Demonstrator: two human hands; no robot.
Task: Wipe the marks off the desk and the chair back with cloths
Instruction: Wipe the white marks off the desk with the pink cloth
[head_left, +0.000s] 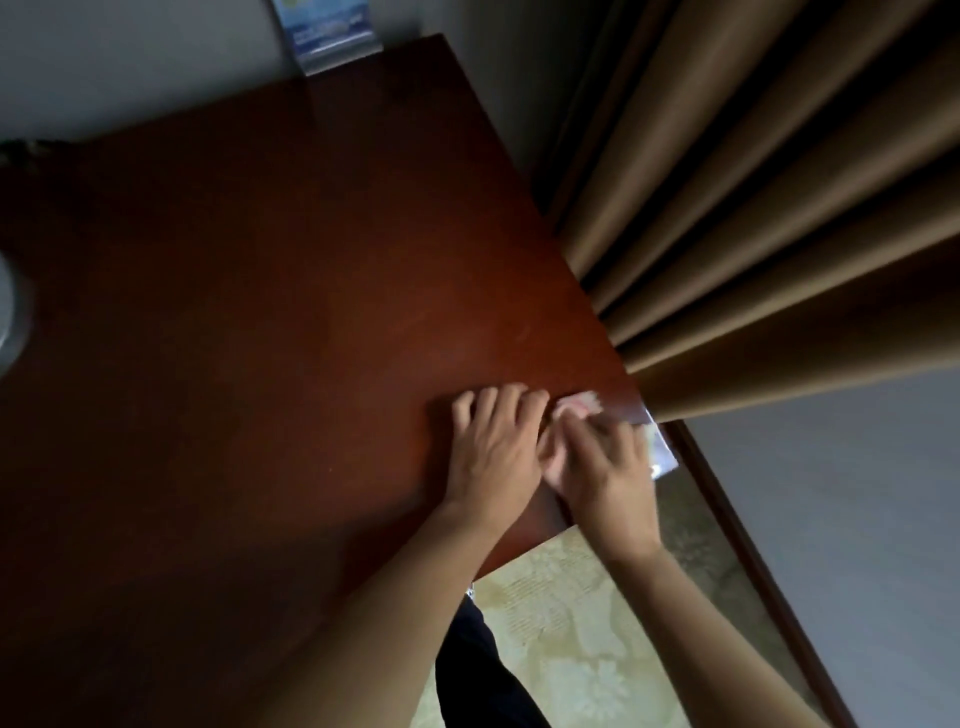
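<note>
While the left hand (496, 447) lies with its fingers (488, 402) spread flat on the dark reddish-brown wooden desk (260, 312), holding nothing, the right hand (602, 462) sits just beside it, blurred; its fingers (597, 423) appear to press or pinch a small pale pinkish cloth (576, 402), though how firmly I cannot tell; only a crumpled tip of the cloth shows past the fingertips, at the desk's right edge near the front corner; the right hand is the nearer one and covers most of it; a glossy pale packet (662, 454) peeks out under that hand, overhanging the edge; brown pleated curtains (779, 208) hang close by; the open desk to be wiped stretches leftward and away from both hands; no chair back is in view.
</note>
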